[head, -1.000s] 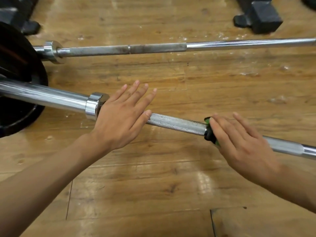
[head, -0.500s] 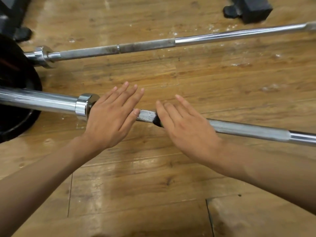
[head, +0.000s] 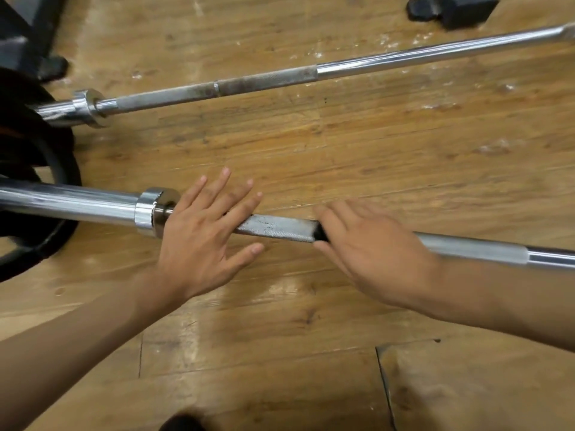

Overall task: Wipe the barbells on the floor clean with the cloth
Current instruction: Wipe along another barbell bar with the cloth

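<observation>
Two steel barbells lie on the wooden floor. The near barbell (head: pixel 280 227) runs across the middle, its knurled shaft showing between my hands. My left hand (head: pixel 199 241) rests flat on that shaft just right of the collar (head: pixel 152 211), fingers straight and spread. My right hand (head: pixel 373 244) arches over the shaft further right, thumb on the near side and fingers over the top, pinching a dark cloth (head: pixel 320 233) round the bar. Only a small edge of the cloth shows. The far barbell (head: pixel 264 79) lies untouched behind, its knurling dull and stained.
A black weight plate (head: pixel 53 188) sits at the left edge under the near bar's sleeve. Black equipment feet stand at the top right (head: pixel 451 7) and top left (head: pixel 49 68). Bare wooden boards (head: pixel 311 144) separate the two bars.
My right hand slid the cloth left along the near bar until it almost met my left hand, then moved back a little to the right. My left hand stayed by the collar.
</observation>
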`<action>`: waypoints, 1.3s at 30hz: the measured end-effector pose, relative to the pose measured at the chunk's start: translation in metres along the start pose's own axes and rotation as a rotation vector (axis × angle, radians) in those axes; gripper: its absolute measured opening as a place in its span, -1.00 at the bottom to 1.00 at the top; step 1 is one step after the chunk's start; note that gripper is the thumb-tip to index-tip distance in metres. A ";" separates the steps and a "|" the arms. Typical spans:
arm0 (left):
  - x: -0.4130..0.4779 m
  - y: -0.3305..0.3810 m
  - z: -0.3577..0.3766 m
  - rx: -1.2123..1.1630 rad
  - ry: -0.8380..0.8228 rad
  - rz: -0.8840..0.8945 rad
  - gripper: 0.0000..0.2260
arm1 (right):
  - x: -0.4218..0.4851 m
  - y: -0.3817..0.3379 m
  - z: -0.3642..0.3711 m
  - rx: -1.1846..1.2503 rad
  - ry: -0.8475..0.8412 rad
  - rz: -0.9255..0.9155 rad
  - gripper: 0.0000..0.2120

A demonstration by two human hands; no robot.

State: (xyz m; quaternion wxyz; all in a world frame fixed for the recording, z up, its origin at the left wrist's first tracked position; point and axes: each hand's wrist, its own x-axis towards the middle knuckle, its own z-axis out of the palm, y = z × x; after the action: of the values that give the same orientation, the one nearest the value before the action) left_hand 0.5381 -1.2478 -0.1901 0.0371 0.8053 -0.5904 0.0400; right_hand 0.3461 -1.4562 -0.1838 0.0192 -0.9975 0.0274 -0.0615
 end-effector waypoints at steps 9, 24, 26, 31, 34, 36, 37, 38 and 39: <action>-0.053 0.022 -0.002 0.077 0.040 0.033 -0.22 | -0.096 0.026 -0.020 0.001 -0.072 -0.128 -0.35; -0.137 0.050 -0.010 0.069 -0.055 0.108 -0.21 | -0.088 -0.073 -0.010 0.036 -0.097 -0.317 -0.44; -0.145 0.052 -0.009 0.053 -0.047 0.120 -0.21 | -0.127 -0.043 -0.018 0.015 -0.113 -0.301 -0.40; -0.159 0.057 -0.008 0.049 -0.060 0.130 -0.20 | -0.165 -0.027 -0.026 0.052 -0.158 -0.213 -0.39; -0.162 0.061 -0.008 0.065 -0.061 0.123 -0.20 | -0.130 -0.074 -0.015 0.114 -0.068 -0.129 -0.47; -0.162 0.062 -0.009 0.073 -0.056 0.122 -0.21 | -0.101 -0.106 -0.007 0.140 -0.051 -0.113 -0.48; -0.161 0.062 -0.009 0.074 -0.056 0.117 -0.21 | -0.089 -0.118 -0.005 0.127 -0.048 -0.091 -0.49; -0.161 0.062 -0.008 0.073 -0.054 0.108 -0.21 | -0.081 -0.127 -0.004 0.117 -0.058 -0.064 -0.49; -0.161 0.062 -0.008 0.069 -0.050 0.098 -0.21 | -0.077 -0.131 -0.005 0.121 -0.084 -0.050 -0.48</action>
State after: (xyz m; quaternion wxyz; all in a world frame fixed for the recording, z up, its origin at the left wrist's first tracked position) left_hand 0.4305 -1.1134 -0.1989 -0.0076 0.7769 -0.6282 0.0421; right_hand 0.2762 -1.3217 -0.1829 0.0793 -0.9966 -0.0020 -0.0218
